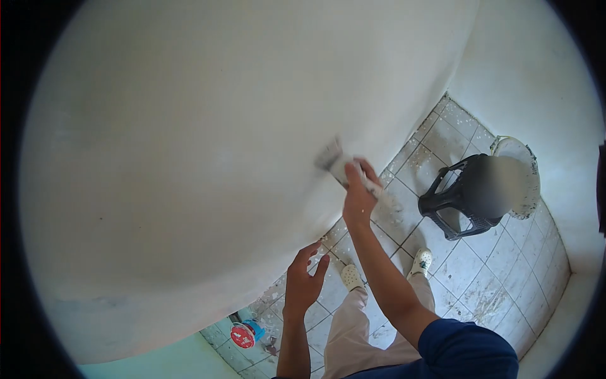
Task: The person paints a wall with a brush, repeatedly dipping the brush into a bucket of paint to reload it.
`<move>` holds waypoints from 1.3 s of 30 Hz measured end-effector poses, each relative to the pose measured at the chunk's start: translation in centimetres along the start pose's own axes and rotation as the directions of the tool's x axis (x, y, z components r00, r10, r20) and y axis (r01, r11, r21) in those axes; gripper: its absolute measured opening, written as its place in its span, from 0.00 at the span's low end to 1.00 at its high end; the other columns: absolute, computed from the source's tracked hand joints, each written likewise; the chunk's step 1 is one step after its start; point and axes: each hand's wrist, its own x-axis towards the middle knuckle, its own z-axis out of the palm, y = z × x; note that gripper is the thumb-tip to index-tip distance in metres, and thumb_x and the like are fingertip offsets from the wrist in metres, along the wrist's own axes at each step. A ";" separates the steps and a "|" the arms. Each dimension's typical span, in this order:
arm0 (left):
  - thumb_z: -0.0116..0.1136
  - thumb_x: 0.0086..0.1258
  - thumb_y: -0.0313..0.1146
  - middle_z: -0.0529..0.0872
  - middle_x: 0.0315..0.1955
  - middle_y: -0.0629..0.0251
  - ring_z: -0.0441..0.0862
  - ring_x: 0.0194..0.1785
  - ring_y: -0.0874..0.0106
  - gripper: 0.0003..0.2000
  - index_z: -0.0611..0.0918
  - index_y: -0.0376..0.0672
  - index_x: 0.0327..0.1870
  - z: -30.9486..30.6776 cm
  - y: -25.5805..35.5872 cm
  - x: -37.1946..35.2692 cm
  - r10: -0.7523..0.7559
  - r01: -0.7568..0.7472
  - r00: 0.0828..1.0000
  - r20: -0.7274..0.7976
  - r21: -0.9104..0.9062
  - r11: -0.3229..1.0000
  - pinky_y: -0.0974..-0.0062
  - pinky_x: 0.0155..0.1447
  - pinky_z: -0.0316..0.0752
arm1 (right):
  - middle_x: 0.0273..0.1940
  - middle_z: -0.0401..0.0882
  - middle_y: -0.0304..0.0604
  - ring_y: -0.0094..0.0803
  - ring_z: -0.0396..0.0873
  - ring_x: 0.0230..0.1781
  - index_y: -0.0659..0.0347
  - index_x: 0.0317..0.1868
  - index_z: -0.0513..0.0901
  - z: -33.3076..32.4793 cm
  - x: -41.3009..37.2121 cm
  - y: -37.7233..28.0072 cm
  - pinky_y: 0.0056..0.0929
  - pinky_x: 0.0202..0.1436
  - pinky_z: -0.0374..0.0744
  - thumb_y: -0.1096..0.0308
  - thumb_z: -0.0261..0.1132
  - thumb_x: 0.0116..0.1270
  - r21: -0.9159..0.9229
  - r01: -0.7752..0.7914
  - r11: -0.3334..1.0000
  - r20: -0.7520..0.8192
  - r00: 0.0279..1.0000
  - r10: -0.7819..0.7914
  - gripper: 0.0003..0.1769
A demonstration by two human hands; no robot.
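Observation:
A wide paintbrush [339, 165] is in my right hand [362, 192], its fingers wrapped round the handle. The bristles point up and left against or very near the white wall [170, 158]; they are blurred, so contact is hard to tell. Lower and to the left, my left hand [304, 280] holds nothing, with thumb and fingers apart, close to the bottom edge of the wall.
On the right, a black plastic stool [451, 205] stands beside a paint-spattered white bucket [527, 183]. A red and blue container [243, 336] sits at the lower left. Stained tiles [457, 262] cover the floor around my feet.

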 end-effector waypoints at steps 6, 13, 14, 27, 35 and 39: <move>0.62 0.71 0.39 0.84 0.53 0.53 0.82 0.56 0.59 0.19 0.79 0.38 0.57 0.2 -3.2 -0.9 -0.037 0.036 0.999 0.011 0.033 0.999 0.63 0.59 0.76 | 0.49 0.79 0.45 0.35 0.80 0.47 0.65 0.58 0.75 -14.0 2.0 17.8 0.38 0.47 0.86 0.71 0.69 0.63 0.055 -0.392 0.918 -0.157 0.905 0.395 0.23; 0.62 0.70 0.37 0.84 0.52 0.52 0.82 0.55 0.59 0.18 0.80 0.38 0.57 -0.1 0.8 0.7 0.041 -0.042 0.999 0.011 0.046 0.998 0.63 0.58 0.76 | 0.48 0.79 0.46 0.34 0.81 0.47 0.68 0.55 0.75 3.0 7.1 -12.8 0.44 0.51 0.85 0.73 0.68 0.63 0.498 -0.064 0.865 0.132 0.991 -0.003 0.21; 0.62 0.70 0.37 0.84 0.53 0.54 0.82 0.56 0.60 0.18 0.80 0.39 0.57 0.1 1.4 1.4 0.062 -0.063 0.998 0.018 0.060 0.996 0.64 0.58 0.76 | 0.46 0.80 0.45 0.32 0.81 0.46 0.68 0.54 0.77 3.8 7.0 -16.2 0.42 0.50 0.85 0.72 0.68 0.63 0.533 -0.015 0.846 0.165 0.982 -0.087 0.19; 0.62 0.71 0.38 0.83 0.54 0.53 0.81 0.57 0.59 0.19 0.79 0.39 0.59 7.4 -6.5 4.1 -0.089 0.070 0.991 0.098 0.182 0.981 0.62 0.59 0.75 | 0.47 0.80 0.43 0.29 0.79 0.45 0.64 0.51 0.82 -22.0 10.8 29.7 0.28 0.46 0.81 0.69 0.70 0.61 -0.079 -0.306 0.949 -0.079 0.951 0.300 0.18; 0.61 0.71 0.39 0.83 0.55 0.53 0.81 0.58 0.59 0.19 0.78 0.39 0.59 8.2 -7.6 4.5 -0.157 0.144 0.981 0.116 0.109 0.984 0.61 0.60 0.75 | 0.43 0.80 0.40 0.24 0.79 0.41 0.63 0.51 0.81 -6.9 8.5 4.9 0.24 0.40 0.82 0.70 0.70 0.63 0.331 -0.264 0.906 0.147 0.963 0.226 0.16; 0.61 0.71 0.39 0.83 0.54 0.51 0.81 0.58 0.57 0.19 0.79 0.40 0.59 6.3 -5.3 5.2 -0.110 0.088 0.986 0.122 0.171 0.981 0.61 0.60 0.75 | 0.41 0.81 0.38 0.22 0.79 0.40 0.63 0.50 0.82 -5.3 7.4 -1.3 0.22 0.42 0.80 0.68 0.72 0.63 0.481 -0.135 0.866 0.232 0.972 0.023 0.17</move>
